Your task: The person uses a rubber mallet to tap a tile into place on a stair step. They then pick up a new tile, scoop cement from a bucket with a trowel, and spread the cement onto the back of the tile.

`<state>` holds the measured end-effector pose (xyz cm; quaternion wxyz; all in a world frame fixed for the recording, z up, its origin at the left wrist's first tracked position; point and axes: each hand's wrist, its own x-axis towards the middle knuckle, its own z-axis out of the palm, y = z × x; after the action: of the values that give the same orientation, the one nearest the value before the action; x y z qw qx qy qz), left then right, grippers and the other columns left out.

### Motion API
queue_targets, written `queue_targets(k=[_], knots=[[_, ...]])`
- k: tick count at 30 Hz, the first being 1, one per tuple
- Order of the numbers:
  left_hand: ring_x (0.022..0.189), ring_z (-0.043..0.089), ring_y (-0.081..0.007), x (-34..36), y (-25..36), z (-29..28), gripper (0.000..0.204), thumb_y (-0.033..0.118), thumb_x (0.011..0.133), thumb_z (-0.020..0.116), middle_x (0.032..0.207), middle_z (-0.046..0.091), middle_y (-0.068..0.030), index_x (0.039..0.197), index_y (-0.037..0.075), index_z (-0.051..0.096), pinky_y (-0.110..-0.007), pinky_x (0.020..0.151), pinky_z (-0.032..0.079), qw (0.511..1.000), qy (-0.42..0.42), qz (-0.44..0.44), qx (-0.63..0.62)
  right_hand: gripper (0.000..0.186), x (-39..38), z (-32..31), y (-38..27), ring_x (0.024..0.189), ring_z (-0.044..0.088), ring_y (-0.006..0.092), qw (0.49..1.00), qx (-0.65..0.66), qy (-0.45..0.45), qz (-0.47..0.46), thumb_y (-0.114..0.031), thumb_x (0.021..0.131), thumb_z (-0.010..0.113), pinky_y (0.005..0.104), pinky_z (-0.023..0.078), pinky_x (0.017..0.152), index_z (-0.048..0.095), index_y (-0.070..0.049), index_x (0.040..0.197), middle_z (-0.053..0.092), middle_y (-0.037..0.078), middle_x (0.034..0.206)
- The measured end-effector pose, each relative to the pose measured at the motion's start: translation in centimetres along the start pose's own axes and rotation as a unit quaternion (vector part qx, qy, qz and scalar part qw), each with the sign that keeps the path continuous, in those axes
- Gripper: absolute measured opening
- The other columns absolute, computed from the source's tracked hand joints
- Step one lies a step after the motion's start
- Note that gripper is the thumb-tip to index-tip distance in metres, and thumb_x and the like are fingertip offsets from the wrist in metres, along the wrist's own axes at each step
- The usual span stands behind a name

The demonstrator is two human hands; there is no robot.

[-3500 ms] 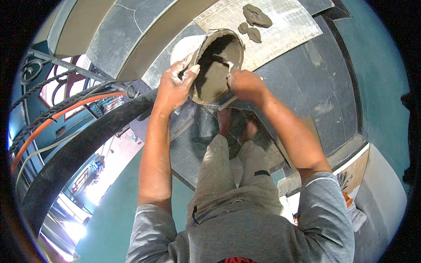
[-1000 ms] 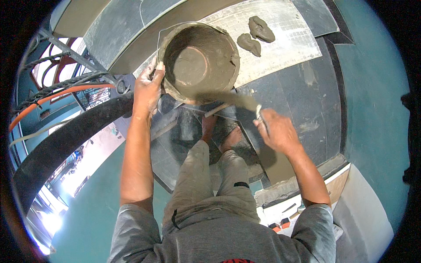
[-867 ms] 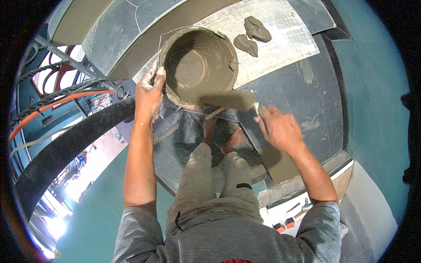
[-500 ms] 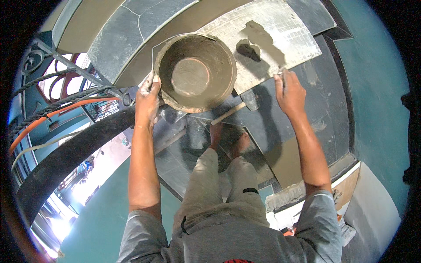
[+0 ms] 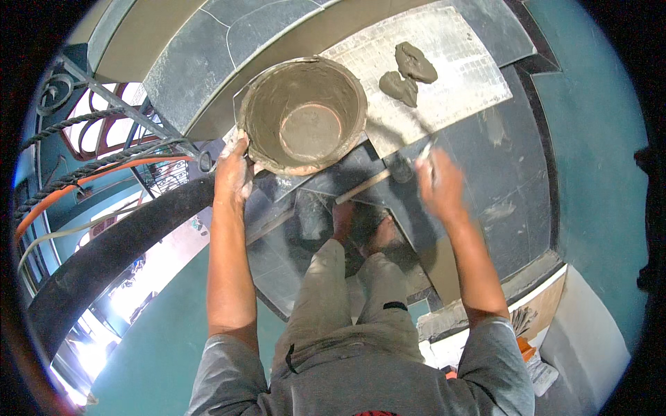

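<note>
My left hand (image 5: pixel 234 170) is closed on the near left rim of a round bucket (image 5: pixel 260 104), which is tilted toward me. Grey mortar coats its inside wall, and some lies at the bottom. To the right, my blurred right hand (image 5: pixel 440 182) is closed round the light handle of a trowel (image 5: pixel 427 147); its blade shows only as a thin edge. Beyond that hand lies a pale tile (image 5: pixel 461 83) with a grid-patterned face. Two lumps of wet mortar (image 5: pixel 416 62) sit on the tile, side by side.
A mallet (image 5: pixel 364 186) with a wooden handle lies on the dark floor tiles (image 5: pixel 499 166) in front of my bare feet. Curved steps (image 5: pixel 201 52) rise at the far left. A black railing (image 5: pixel 104 239) with ropes and an orange hose (image 5: pixel 62 191) runs along the left.
Mortar that was on the trowel now lies in a lump on the tile. My right hand has drawn back toward me and left. The bucket has shifted slightly and tilted more toward me.
</note>
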<state>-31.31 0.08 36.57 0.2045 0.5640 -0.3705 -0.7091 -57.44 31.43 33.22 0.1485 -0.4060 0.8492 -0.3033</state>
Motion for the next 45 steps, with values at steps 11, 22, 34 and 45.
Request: queue_targets(k=[11,22,34,45], knots=[[0.119,0.070,-0.0241,0.1,-0.2,-1.3,0.040,0.017,0.111,0.051,0.140,0.066,-0.0100,0.148,0.003,0.055,-0.040,0.095,0.062,0.999,0.006,-0.020,0.050,0.031,1.5,0.7,0.1,0.096,0.067,0.0407,0.989,-0.071,-0.029,-0.128,-0.029,0.100,0.068,0.0502,0.055,0.080,0.068,-0.001,0.114,0.069,0.019,0.102],[0.120,0.069,-0.0205,0.5,-0.2,-1.8,0.043,0.018,0.111,0.050,0.141,0.066,-0.0068,0.153,0.007,0.052,-0.041,0.095,0.062,0.996,-0.025,-0.013,0.079,0.043,11.8,3.8,5.9,0.126,0.063,0.0412,0.983,-0.049,-0.089,-0.156,-0.036,0.104,0.065,0.0486,0.049,0.110,0.068,-0.002,0.130,0.069,0.023,0.132],[0.121,0.064,-0.0180,2.2,-1.8,-2.5,0.049,0.017,0.107,0.060,0.140,0.066,-0.0081,0.154,0.008,0.053,-0.035,0.095,0.057,0.993,-0.013,-0.011,0.114,0.039,11.3,-1.8,4.8,0.110,0.068,0.0406,0.998,-0.035,0.026,-0.044,-0.035,0.108,0.058,0.0474,0.052,0.095,0.065,-0.001,0.127,0.070,0.020,0.118],[0.126,0.061,-0.0167,2.0,1.6,-0.2,0.050,0.018,0.103,0.069,0.142,0.067,-0.0097,0.150,0.006,0.059,-0.031,0.111,0.045,0.926,0.027,0.147,0.346,0.040,7.3,1.7,6.8,0.084,0.065,0.0489,0.983,-0.089,0.097,0.127,-0.039,0.111,0.048,0.0515,0.051,0.079,0.060,-0.001,0.111,0.067,0.024,0.087]])
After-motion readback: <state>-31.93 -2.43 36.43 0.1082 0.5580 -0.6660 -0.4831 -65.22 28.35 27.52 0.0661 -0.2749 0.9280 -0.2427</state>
